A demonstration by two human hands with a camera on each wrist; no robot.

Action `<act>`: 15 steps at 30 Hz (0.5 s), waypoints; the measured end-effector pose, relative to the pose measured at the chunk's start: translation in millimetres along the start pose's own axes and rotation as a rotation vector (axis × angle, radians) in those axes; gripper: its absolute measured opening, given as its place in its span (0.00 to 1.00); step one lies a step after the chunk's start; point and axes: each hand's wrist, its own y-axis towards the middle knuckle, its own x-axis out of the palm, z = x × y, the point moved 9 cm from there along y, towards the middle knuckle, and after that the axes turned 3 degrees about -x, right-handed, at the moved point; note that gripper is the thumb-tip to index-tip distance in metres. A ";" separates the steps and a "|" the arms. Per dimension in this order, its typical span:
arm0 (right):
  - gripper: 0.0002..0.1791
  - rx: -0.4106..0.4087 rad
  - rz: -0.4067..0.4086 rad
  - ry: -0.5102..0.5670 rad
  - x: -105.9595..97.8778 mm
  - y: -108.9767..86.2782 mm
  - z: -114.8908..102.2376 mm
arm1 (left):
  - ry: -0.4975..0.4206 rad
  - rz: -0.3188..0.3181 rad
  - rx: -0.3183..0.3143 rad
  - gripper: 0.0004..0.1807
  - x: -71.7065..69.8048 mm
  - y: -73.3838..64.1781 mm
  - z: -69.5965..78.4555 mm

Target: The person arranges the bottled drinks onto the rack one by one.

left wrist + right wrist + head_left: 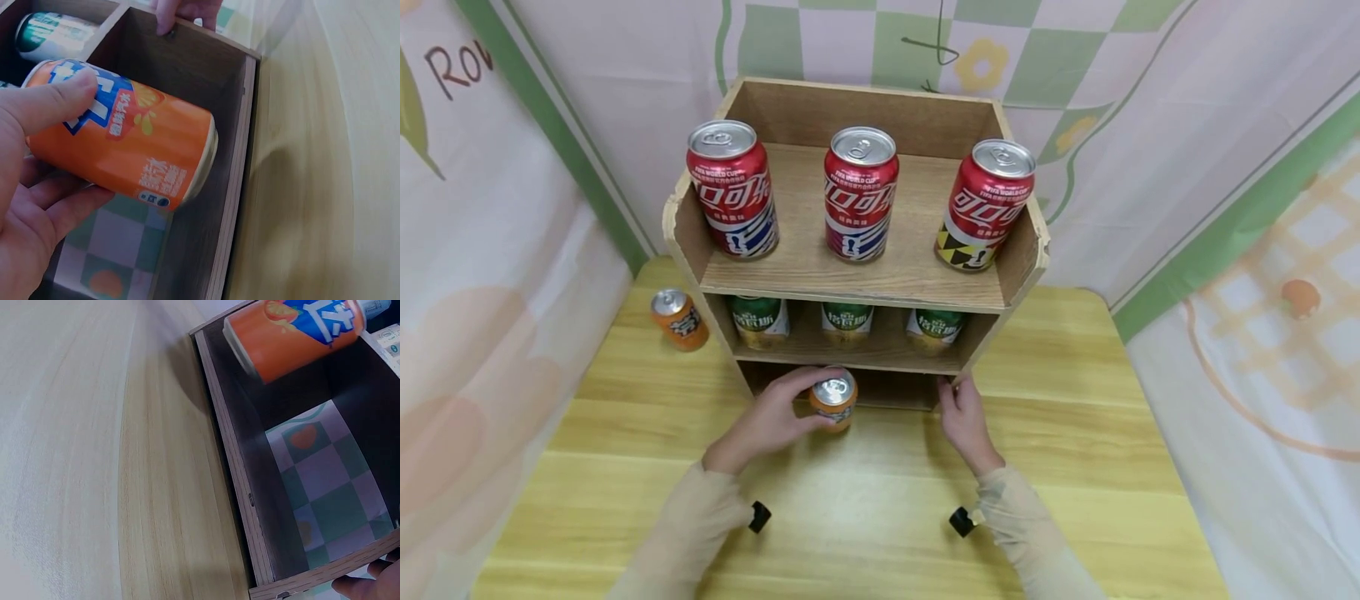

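My left hand (772, 419) grips an orange soda can (833, 400) between thumb and fingers, in front of the lowest compartment of a wooden shelf (850, 287). In the left wrist view the soda can (119, 131) lies across the opening of that compartment, its bottom end toward the shelf's lower board. My right hand (964, 423) touches the right side wall of the shelf near its base. Only a few fingers of the right hand (369, 584) show in the right wrist view, at the outer edge of the side wall.
Three red cola cans, among them the middle one (861, 196), stand on the top level. Three green cans, such as the middle one (847, 321), stand on the level below. Another orange can (680, 320) stands on the table (1075, 467) left of the shelf.
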 end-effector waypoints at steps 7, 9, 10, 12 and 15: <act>0.22 0.022 -0.012 -0.023 -0.5 -2.7 -19.2 | -0.031 -0.046 0.014 0.38 12.1 9.1 5.7; 0.22 0.024 -0.011 -0.019 -0.7 -2.4 -18.4 | -0.027 -0.055 0.016 0.38 15.9 11.4 6.3; 0.21 0.022 -0.010 -0.016 -0.7 -2.4 -18.4 | -0.028 -0.061 0.019 0.38 17.8 12.4 6.7; 0.21 0.017 -0.012 -0.005 -0.6 -2.3 -17.8 | -0.034 -0.081 0.015 0.38 22.4 13.9 6.5; 0.21 0.008 -0.019 0.009 0.0 -2.6 -18.4 | -0.054 -0.109 0.004 0.38 29.7 16.6 5.5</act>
